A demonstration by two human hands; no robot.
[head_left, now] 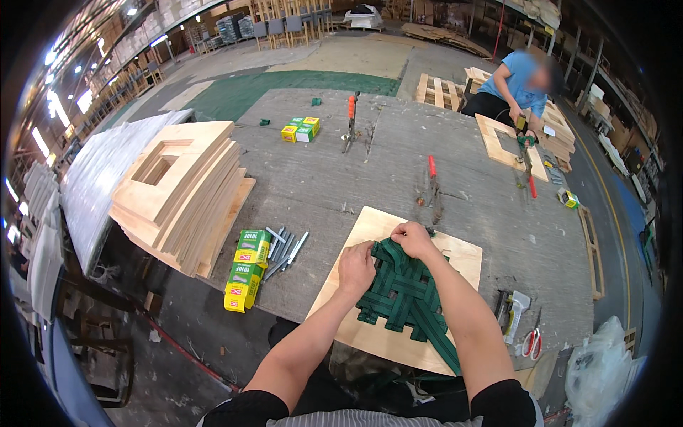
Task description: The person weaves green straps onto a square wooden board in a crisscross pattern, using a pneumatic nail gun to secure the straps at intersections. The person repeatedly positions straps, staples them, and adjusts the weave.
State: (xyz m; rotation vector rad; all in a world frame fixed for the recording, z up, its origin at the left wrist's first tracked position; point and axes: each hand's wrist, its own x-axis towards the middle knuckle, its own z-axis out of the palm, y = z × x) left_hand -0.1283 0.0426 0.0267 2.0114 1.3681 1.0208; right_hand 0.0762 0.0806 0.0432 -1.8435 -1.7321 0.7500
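Note:
A pale plywood panel (462, 252) lies in front of me with dark green webbing straps (405, 302) woven across its middle. At the weave's far left corner my left hand (357, 269) closes its fingertips on the webbing edge. My right hand (415, 239) pinches a folded strap at the far edge, just right of the left hand. From the weave a loose strap end (435, 339) runs down toward the near edge of the panel, past my right forearm. The tips of both hands are partly hidden by the fingers and the folded webbing.
Left stands a stack of cut-out plywood panels (178, 185), with yellow-green boxes (245, 274) and metal staple sticks (286, 249) nearby. Red-handled clamps (432, 167) stand on the table. Right lie a hammer (518, 313) and scissors (531, 344). A co-worker (518, 82) works at the far right.

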